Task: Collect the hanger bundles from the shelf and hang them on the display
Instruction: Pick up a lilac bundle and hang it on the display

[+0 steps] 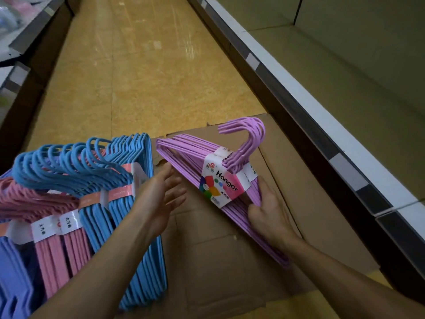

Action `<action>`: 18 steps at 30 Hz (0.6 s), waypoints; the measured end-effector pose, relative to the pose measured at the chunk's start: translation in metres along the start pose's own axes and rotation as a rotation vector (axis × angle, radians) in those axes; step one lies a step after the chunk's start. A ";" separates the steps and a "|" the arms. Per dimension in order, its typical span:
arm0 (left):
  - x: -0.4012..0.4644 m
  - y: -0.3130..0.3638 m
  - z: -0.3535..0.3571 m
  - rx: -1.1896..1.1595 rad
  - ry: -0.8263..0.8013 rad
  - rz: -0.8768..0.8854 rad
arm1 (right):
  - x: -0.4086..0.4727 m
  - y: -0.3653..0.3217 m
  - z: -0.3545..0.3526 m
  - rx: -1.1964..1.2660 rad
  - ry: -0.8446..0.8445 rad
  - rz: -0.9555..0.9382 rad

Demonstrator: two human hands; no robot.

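Purple plastic hanger bundle point(195, 166), bound by a paper label point(220, 184) reading "Hanger", is lying tilted over flattened cardboard point(230, 249) on the floor, its hooks pointing toward 1 o'clock. Right hand point(268, 215) is gripping the bundle's lower bar at 5 o'clock from the label, fingers curled under the bars and thumb lying along the top. Left hand point(161, 194) is hovering at 9 o'clock from the label with fingers spread and relaxed, fingertips just beside the bundle's left corner; contact cannot be confirmed. Blue hanger bundles point(128, 203) are standing upright at 9 o'clock from the left forearm, with pink hanger bundles point(53, 238) beside them further toward 9 o'clock, each wrapped in paper bands. Yellow tiled floor point(149, 65) is running toward 12 o'clock. Shelf point(345, 88), pale with a dark edge strip, is extending along the 2 o'clock side.
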State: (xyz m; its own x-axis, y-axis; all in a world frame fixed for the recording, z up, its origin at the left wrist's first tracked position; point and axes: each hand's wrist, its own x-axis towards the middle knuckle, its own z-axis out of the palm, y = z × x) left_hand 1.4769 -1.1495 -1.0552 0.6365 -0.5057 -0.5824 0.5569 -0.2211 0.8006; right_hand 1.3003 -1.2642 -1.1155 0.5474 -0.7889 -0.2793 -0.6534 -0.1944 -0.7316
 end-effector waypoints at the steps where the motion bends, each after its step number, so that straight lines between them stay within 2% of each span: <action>1: 0.002 -0.001 0.001 0.006 0.012 0.002 | 0.000 0.002 -0.004 0.054 -0.011 -0.011; 3: 0.006 -0.003 -0.001 0.018 0.020 0.007 | 0.001 0.004 -0.011 0.155 -0.043 -0.024; 5: 0.008 -0.005 -0.002 0.034 -0.064 0.025 | -0.002 0.005 -0.021 0.246 -0.094 -0.058; 7: 0.011 -0.006 -0.002 0.005 -0.118 0.024 | -0.007 0.002 -0.030 0.279 -0.135 -0.092; 9: 0.015 -0.008 -0.001 -0.021 -0.095 0.028 | -0.010 0.001 -0.036 0.278 -0.143 -0.104; 13: 0.022 -0.004 0.003 -0.315 -0.142 0.004 | -0.010 0.001 -0.036 0.314 -0.216 -0.081; 15: 0.024 -0.002 0.003 -0.463 -0.094 -0.006 | -0.011 0.001 -0.032 0.320 -0.250 -0.081; 18: 0.021 -0.002 0.005 -0.562 -0.040 0.005 | -0.009 -0.004 -0.030 0.314 -0.255 -0.118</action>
State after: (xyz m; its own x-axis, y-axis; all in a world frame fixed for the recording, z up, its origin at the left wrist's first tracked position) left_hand 1.4866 -1.1642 -1.0680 0.6253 -0.5388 -0.5645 0.7595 0.2541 0.5988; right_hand 1.2824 -1.2733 -1.0914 0.7465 -0.5947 -0.2982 -0.4091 -0.0568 -0.9107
